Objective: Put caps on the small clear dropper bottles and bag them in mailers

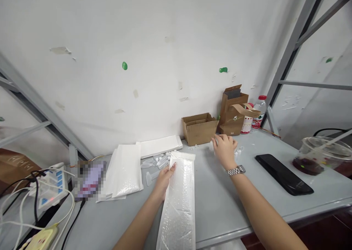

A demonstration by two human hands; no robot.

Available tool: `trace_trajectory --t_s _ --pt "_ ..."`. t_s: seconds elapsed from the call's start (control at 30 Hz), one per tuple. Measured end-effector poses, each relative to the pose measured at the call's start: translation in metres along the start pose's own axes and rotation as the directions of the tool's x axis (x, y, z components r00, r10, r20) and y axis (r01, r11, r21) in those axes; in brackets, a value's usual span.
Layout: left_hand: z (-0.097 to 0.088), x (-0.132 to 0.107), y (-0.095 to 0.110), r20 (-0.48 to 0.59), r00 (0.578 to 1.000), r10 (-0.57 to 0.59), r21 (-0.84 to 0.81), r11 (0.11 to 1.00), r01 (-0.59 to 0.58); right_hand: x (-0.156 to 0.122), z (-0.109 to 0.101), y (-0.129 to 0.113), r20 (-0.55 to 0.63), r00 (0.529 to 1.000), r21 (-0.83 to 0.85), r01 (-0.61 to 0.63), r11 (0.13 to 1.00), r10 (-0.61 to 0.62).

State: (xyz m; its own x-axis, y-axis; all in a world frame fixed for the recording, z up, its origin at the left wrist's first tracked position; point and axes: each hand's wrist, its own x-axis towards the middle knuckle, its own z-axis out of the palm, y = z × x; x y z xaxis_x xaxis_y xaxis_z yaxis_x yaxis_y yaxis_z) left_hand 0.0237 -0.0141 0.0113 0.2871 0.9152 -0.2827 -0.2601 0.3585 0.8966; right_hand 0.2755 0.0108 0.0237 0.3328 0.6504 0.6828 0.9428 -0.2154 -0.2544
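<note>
My left hand (165,180) grips the edge of a long white bubble mailer (180,202), thumb on its front. The mailer slants down toward me past the table's front edge. My right hand (226,149), with a metal-band watch on the wrist, is curled low over the table in front of the cardboard box. Something whitish shows at its fingertips, partly hidden by the fingers. Small white plastic pieces (238,152) lie just beside this hand. Left of the mailer, several translucent plastic pieces (162,161) lie in a loose pile, near my left hand.
More bubble mailers (128,169) and a flat white stack (159,145) lie at left. An open cardboard box (200,132), paper bag (232,114) and bottle (260,108) stand at the back. A black phone-like object (283,173) and plastic bowl (310,162) are right; a power strip (52,187) is left.
</note>
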Motion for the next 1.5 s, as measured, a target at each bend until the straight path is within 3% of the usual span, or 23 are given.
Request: trace_trajectory --t_s 0.13,0.27,0.37,0.47,0.57,0.63,0.67,0.8,0.97,1.07,1.17,1.23,1.37,1.43,1.5 --pt "0.001 0.0 -0.002 0.012 1.0 -0.005 0.02 1.0 0.005 0.002 0.013 0.009 0.072 0.995 -0.122 0.074 0.99 -0.065" --pt "0.002 0.0 -0.003 0.012 1.0 -0.007 0.033 0.999 0.006 0.003 0.021 0.009 0.118 0.989 -0.111 0.107 0.988 -0.094" --pt "0.002 0.0 -0.002 0.023 1.0 -0.007 0.033 0.999 0.006 0.006 0.018 0.007 0.08 0.991 -0.015 0.112 0.994 -0.111" --pt "0.002 0.0 -0.002 0.021 1.0 -0.011 0.064 0.998 0.009 0.005 0.006 -0.002 -0.031 0.996 0.226 0.087 0.97 -0.082" --pt "0.002 0.0 -0.005 0.046 0.999 -0.015 0.101 0.995 0.01 -0.006 -0.01 -0.023 -0.029 0.999 0.611 0.002 0.792 0.02" --pt "0.002 0.001 -0.008 0.06 0.998 -0.012 0.111 0.994 0.005 -0.018 -0.017 -0.039 0.117 0.993 0.799 -0.104 0.592 0.016" --pt "0.001 0.002 -0.009 0.066 0.998 -0.005 0.114 0.993 -0.003 -0.023 -0.02 -0.046 0.177 0.984 0.828 -0.141 0.542 -0.015" --pt "0.002 0.003 -0.013 0.112 0.993 0.034 0.144 0.988 -0.05 -0.038 -0.017 -0.062 0.267 0.96 0.817 -0.181 0.548 -0.081" --pt "0.006 -0.002 -0.011 0.148 0.988 0.052 0.198 0.977 -0.081 -0.048 -0.007 -0.069 0.452 0.888 0.84 -0.391 0.377 -0.087" --pt "0.007 -0.004 -0.009 0.151 0.987 0.054 0.185 0.979 -0.082 -0.056 -0.008 -0.076 0.508 0.852 0.804 -0.417 0.423 -0.125" --pt "0.006 -0.003 -0.009 0.133 0.988 0.079 0.139 0.985 -0.098 -0.061 -0.015 -0.082 0.449 0.853 0.779 -0.228 0.584 -0.265" --pt "0.005 -0.002 -0.009 0.102 0.99 0.094 0.102 0.989 -0.105 -0.059 -0.02 -0.082 0.41 0.827 0.754 -0.071 0.653 -0.383" --pt "0.003 0.001 -0.01 0.062 0.995 0.079 0.075 0.994 -0.083 -0.052 -0.024 -0.077 0.408 0.755 0.769 0.019 0.639 -0.514" --pt "0.001 0.002 -0.009 0.029 0.996 0.087 0.051 0.995 -0.089 -0.05 -0.022 -0.075 0.351 0.791 0.809 0.014 0.588 -0.502" --pt "-0.001 0.003 -0.007 -0.031 0.995 0.094 0.012 0.996 -0.094 -0.048 -0.018 -0.073 0.294 0.89 0.825 -0.052 0.562 -0.349"
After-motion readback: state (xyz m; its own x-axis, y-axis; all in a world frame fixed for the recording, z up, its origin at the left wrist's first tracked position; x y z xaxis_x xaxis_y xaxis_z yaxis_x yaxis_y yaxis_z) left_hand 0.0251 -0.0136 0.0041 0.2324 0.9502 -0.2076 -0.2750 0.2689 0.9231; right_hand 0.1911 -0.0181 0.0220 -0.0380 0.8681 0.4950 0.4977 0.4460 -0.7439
